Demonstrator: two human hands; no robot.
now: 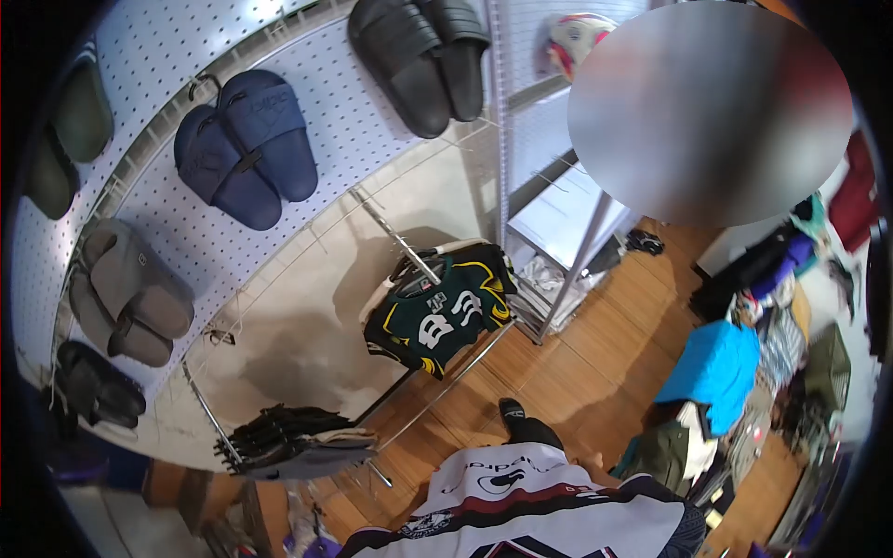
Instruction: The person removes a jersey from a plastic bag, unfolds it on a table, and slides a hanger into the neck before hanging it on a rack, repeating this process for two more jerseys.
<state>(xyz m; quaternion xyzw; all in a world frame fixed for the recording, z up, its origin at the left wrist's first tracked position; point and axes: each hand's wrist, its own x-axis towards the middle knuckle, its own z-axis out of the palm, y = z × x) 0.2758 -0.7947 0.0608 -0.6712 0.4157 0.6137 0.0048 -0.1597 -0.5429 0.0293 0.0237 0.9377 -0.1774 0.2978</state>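
A small patch of bare skin, seemingly part of my right hand [592,463], shows beside my white printed jersey [493,479]. Its fingers cannot be made out, nor whether it holds anything. My left hand is out of view. Ahead of me, a dark green jersey [437,321] with white and yellow markings hangs at the end of a metal rail [395,232]. Several dark garments [288,432] hang on the rack's left side. One of my feet [511,409], in dark footwear, is on the wood-look floor.
Blue slides [246,153], black slides [423,65] and grey-brown slides [130,288] hang on a white perforated panel [321,102]. To the right are heaped clothes, including a bright blue garment [712,372]. A blurred oval covers the upper right. A white shelf [567,209] stands behind the rack.
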